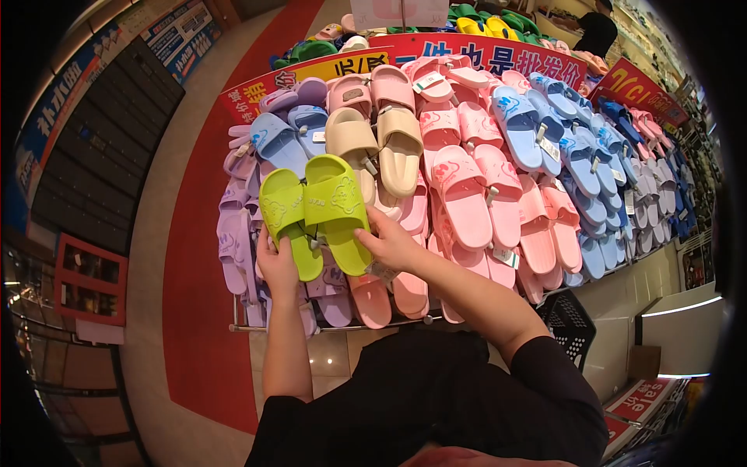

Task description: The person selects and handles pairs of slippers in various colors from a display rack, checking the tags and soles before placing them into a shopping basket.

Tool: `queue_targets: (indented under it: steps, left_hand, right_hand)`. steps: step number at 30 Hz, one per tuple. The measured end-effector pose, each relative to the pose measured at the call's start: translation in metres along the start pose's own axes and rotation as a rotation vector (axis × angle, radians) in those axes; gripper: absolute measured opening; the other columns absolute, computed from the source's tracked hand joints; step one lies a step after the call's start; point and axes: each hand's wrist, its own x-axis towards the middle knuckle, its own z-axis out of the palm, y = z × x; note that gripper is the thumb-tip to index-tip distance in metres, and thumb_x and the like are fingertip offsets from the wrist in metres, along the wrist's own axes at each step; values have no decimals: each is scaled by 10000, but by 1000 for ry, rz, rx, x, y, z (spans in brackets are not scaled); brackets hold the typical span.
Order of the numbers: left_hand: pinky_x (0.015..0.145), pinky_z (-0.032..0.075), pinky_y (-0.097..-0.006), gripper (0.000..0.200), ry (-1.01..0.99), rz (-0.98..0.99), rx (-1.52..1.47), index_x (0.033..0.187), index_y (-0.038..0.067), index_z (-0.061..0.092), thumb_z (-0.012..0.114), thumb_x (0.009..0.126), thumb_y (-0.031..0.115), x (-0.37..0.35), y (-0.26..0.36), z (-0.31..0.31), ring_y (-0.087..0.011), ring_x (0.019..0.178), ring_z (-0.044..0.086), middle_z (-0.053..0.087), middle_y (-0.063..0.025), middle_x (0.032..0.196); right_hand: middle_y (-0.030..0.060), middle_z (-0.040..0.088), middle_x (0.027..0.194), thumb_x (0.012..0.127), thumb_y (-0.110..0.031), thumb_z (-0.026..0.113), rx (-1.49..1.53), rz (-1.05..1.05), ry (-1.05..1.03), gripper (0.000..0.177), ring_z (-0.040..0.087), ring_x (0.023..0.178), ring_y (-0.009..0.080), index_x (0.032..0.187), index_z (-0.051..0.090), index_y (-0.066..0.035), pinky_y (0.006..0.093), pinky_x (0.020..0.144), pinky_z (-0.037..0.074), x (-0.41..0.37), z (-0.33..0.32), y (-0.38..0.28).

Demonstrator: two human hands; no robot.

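A pair of lime green slippers (336,204), joined by a small tie, is held over the front left of a slipper display. My left hand (278,263) grips the lower left edge of the pair. On its right edge my right hand (387,240) is closed, thumb on top. Beige slippers (400,148) lie just behind the green pair. Pink slippers (461,194) are to the right, light blue slippers (278,144) behind on the left, and purple slippers (232,233) hang at the left side.
Red and yellow price signs (498,58) run behind the display, with green and yellow clogs (498,29) beyond. A person in black (597,33) is at the back right. A black basket (568,327) sits below the right side. Red flooring (194,233) runs along the left.
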Motion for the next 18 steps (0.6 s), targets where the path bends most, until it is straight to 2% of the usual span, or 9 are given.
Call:
queue_targets:
  steps: [5, 7, 11, 13, 14, 15, 16, 17, 18]
  left_hand:
    - [677, 528, -248, 516, -39, 59, -52, 1394, -77, 380, 490, 892, -37, 15, 20, 31, -148, 827, 663, 649, -142, 1076]
    - [675, 525, -246, 542, -21, 10, -23, 1410, -70, 359, 498, 887, -36, 17, 28, 42, -151, 826, 663, 648, -157, 1076]
    - [709, 522, -245, 562, -52, -15, -5, 1421, -62, 343, 503, 882, -42, 24, 24, 41, -161, 862, 660, 634, -179, 1109]
    - [768, 516, -257, 563, -11, 66, 1, 1418, -57, 351, 510, 878, -44, 17, 12, 34, -163, 940, 645, 620, -188, 1147]
    - [833, 503, -278, 556, 16, 61, -50, 1418, -56, 350, 502, 884, -39, 14, 4, 26, -186, 1023, 623, 601, -200, 1189]
    - [833, 503, -278, 556, 21, 52, -49, 1418, -56, 350, 502, 884, -39, 13, -5, 17, -186, 1023, 623, 601, -200, 1189]
    - [861, 493, -293, 572, 13, 92, -11, 1426, -58, 336, 503, 879, -35, 14, -15, 6, -215, 1046, 615, 595, -217, 1197]
    - [889, 484, -309, 589, 5, 134, 30, 1434, -60, 322, 504, 875, -31, 13, -24, -8, -245, 1070, 606, 589, -234, 1205]
    - [941, 459, -370, 651, -48, 150, 471, 1449, -70, 285, 555, 864, 23, 11, -25, -21, -358, 1083, 580, 545, -279, 1206]
  right_hand:
    - [158, 618, 1180, 965, -90, 502, -69, 121, 72, 524, 650, 1013, 207, 1450, 318, -13, 324, 848, 522, 7, -16, -32]
    - [146, 608, 1202, 967, -78, 491, 26, -13, 108, 516, 632, 1043, 194, 1448, 318, -5, 316, 871, 511, 11, -21, -34]
    - [140, 593, 1229, 966, -53, 476, -8, -50, 82, 538, 614, 1075, 188, 1464, 281, 3, 306, 909, 493, 8, -27, -42]
    - [152, 551, 1290, 965, -46, 471, 18, -6, 35, 561, 594, 1126, 200, 1480, 252, -4, 317, 948, 479, 2, -23, -51]
    - [155, 551, 1293, 967, -46, 470, -21, 123, -1, 568, 584, 1145, 202, 1487, 245, -16, 325, 957, 474, -1, -18, -61]
    - [159, 552, 1295, 968, -47, 469, -57, 255, -35, 574, 574, 1165, 204, 1493, 238, -28, 333, 965, 469, -5, -11, -64]
    - [212, 591, 1245, 959, -95, 512, -23, -45, -59, 625, 617, 1119, 288, 1508, 215, -61, 375, 944, 477, 2, -1, -33]
    - [212, 591, 1245, 959, -95, 512, -16, -34, -60, 625, 617, 1119, 288, 1508, 215, -61, 375, 944, 477, 0, 1, -9]
    - [252, 599, 1214, 949, -126, 536, -198, -1, -88, 638, 623, 1095, 345, 1501, 223, -57, 402, 939, 477, 0, 5, -2]
